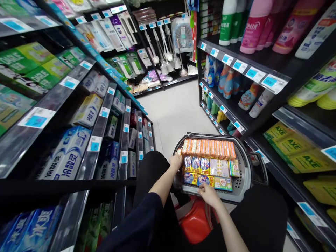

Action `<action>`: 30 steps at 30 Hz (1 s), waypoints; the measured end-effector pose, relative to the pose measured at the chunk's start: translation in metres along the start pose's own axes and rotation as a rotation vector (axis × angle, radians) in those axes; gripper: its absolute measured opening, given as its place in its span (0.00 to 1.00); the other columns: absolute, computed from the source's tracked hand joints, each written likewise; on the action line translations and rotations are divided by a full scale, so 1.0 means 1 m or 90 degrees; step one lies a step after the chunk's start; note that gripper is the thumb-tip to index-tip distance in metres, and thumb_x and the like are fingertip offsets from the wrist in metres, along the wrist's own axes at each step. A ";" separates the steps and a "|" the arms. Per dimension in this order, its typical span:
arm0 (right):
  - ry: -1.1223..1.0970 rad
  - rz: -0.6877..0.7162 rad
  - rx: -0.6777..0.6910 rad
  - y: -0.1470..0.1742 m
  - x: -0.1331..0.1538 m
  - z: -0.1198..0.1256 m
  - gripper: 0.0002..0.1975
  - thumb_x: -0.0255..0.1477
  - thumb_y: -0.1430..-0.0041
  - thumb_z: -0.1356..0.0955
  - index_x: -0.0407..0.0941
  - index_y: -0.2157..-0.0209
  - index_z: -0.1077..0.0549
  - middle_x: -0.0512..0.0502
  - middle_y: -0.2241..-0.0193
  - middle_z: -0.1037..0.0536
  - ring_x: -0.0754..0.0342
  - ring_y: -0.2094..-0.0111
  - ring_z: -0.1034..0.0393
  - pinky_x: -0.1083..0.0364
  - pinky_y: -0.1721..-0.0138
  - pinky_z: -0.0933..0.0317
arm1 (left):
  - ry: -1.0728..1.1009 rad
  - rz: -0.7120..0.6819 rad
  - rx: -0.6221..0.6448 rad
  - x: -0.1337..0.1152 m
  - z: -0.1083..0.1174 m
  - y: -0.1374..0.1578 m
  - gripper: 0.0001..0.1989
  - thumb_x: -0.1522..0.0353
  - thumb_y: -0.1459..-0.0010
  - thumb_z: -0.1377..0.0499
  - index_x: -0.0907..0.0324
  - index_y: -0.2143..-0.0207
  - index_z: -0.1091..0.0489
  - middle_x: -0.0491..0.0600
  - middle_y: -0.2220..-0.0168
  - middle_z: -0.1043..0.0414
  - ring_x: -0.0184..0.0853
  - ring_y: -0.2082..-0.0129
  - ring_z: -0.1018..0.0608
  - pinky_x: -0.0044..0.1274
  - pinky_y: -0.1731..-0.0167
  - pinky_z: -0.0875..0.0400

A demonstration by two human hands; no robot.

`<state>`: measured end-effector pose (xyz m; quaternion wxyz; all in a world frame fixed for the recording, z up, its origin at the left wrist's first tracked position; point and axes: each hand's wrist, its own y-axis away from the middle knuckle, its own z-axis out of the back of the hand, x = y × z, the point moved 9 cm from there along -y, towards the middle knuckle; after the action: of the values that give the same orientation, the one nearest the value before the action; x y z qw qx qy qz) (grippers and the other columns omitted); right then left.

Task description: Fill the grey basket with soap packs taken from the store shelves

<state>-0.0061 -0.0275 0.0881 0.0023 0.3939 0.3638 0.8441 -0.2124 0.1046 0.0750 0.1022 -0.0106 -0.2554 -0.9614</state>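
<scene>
A grey and black shopping basket (243, 175) sits before my knees, packed with rows of wrapped bars. Orange packets (207, 148) stand in the far row. Blue-and-yellow OMO packs (205, 179) lie along the near side, with pale packs (219, 167) and a green-edged pack (223, 183) to their right. At the basket's left wall, my left hand (175, 161) is closed around a small orange-and-white packet (179, 151), mostly hidden by the fingers. My right hand (210, 195) is at the near rim beside the OMO packs, its fingers loosely apart and partly bent.
Shelves of toothpaste boxes (72, 154) rise close on my left. On the right, shelves hold bottles (254, 26) and yellow AXE packs (294, 147). A red stool-like object (195, 224) is below the basket. Brushes (166, 52) hang beyond the pale floor (173, 108).
</scene>
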 end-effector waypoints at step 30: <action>0.025 0.010 0.048 -0.002 0.018 -0.002 0.19 0.33 0.41 0.34 0.39 0.51 0.27 0.38 0.59 0.20 0.46 0.55 0.26 0.54 0.54 0.39 | -0.078 -0.059 -0.077 0.017 -0.002 -0.025 0.52 0.61 0.49 0.33 0.60 0.31 0.63 0.67 0.32 0.69 0.57 0.46 0.33 0.38 0.51 0.32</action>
<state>-0.0202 -0.0221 0.0982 -0.0261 0.3801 0.3925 0.8371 -0.2335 0.1213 0.0623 0.0407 -0.0640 -0.2031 -0.9762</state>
